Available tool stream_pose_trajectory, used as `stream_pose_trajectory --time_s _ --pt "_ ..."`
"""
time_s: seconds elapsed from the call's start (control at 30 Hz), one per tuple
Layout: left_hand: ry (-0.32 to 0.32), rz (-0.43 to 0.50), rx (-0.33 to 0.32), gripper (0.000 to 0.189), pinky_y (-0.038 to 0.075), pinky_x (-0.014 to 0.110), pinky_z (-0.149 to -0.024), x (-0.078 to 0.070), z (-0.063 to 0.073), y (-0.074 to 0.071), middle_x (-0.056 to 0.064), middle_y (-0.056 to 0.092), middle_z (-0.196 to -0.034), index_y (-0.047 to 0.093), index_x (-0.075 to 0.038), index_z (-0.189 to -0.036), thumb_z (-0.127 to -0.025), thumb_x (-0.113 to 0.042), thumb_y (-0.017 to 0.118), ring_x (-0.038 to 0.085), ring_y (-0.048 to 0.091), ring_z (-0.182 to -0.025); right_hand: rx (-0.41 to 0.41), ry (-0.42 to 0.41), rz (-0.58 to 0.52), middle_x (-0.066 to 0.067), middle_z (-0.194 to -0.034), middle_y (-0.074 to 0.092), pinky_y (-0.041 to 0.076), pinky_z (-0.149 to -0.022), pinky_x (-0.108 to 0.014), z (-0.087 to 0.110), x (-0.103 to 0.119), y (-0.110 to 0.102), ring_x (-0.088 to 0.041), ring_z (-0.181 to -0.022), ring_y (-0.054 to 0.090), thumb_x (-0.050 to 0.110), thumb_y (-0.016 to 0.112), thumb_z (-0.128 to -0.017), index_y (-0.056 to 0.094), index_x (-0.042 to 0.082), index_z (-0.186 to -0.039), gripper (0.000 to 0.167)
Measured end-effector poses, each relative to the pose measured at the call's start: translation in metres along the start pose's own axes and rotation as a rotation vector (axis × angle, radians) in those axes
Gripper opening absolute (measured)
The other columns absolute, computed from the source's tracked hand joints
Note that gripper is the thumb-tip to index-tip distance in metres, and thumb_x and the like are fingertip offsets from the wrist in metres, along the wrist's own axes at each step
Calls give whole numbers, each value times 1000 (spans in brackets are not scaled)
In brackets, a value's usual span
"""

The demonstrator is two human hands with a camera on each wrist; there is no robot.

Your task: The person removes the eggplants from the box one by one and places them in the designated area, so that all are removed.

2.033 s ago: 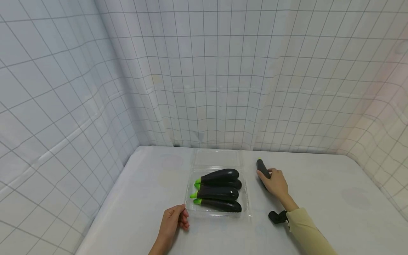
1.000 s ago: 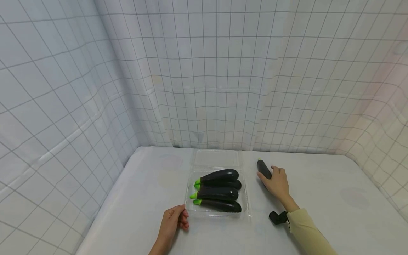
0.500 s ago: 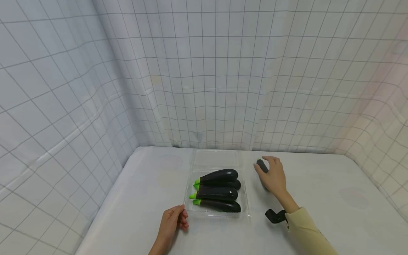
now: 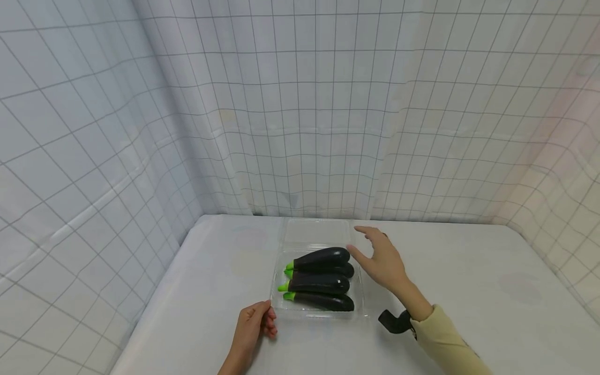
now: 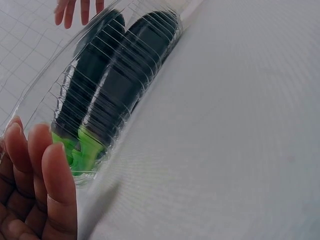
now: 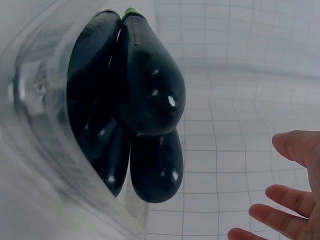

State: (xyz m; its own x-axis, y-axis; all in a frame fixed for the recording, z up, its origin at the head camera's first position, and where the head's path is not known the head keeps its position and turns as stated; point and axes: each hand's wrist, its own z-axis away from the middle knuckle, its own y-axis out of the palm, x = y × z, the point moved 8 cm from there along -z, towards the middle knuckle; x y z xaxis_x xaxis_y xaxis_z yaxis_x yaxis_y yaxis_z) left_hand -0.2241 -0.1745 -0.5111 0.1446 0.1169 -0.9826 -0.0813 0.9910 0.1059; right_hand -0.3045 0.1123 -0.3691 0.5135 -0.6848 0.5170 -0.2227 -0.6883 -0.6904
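Note:
Several dark eggplants with green stems lie piled in a clear plastic box, stems to the left. At the box's near-left corner, my left hand pinches the rim between thumb and forefinger, its other fingers curled beside the wall. My right hand hovers at the box's right side. Its fingers are spread with nothing between them, as the right wrist view also shows, where the hand is apart from the eggplants. The single eggplant seen earlier on the right is hidden, apparently behind this hand.
The box's clear lid lies folded back towards the far edge of the white table. A black wrist-worn device sticks out under the yellow sleeve. Checked white curtains enclose the back and sides.
My right hand has let go of the single eggplant on the table, spread its fingers and moved left to the box. The left hand has stayed at the corner.

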Motion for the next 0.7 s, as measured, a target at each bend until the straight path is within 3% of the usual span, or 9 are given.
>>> stream_pose_trajectory --time_s 0.13,0.37,0.7 --pt "-12 1 1 35 51 26 -48 0 0 0 5 52 -58 58 3 -73 -100 -16 45 14 55 -47 75 -62 1 -10 -134 51 41 -96 -49 1 14 9 -28 -123 47 40 65 -89 53 8 -131 54" --pt "-4 -20 6 34 52 26 -48 -1 1 1 3 53 -59 58 1 -73 -100 -17 46 13 56 -48 157 -176 41 -6 -126 58 45 -91 -46 2 32 26 -26 -115 54 40 65 -88 60 8 -122 47" --pt "2 -21 0 34 52 26 -48 -1 0 1 4 53 -58 58 2 -74 -99 -16 45 13 56 -48 325 -267 62 -1 -116 63 47 -88 -42 6 47 50 -23 -108 57 43 70 -84 63 11 -119 48"
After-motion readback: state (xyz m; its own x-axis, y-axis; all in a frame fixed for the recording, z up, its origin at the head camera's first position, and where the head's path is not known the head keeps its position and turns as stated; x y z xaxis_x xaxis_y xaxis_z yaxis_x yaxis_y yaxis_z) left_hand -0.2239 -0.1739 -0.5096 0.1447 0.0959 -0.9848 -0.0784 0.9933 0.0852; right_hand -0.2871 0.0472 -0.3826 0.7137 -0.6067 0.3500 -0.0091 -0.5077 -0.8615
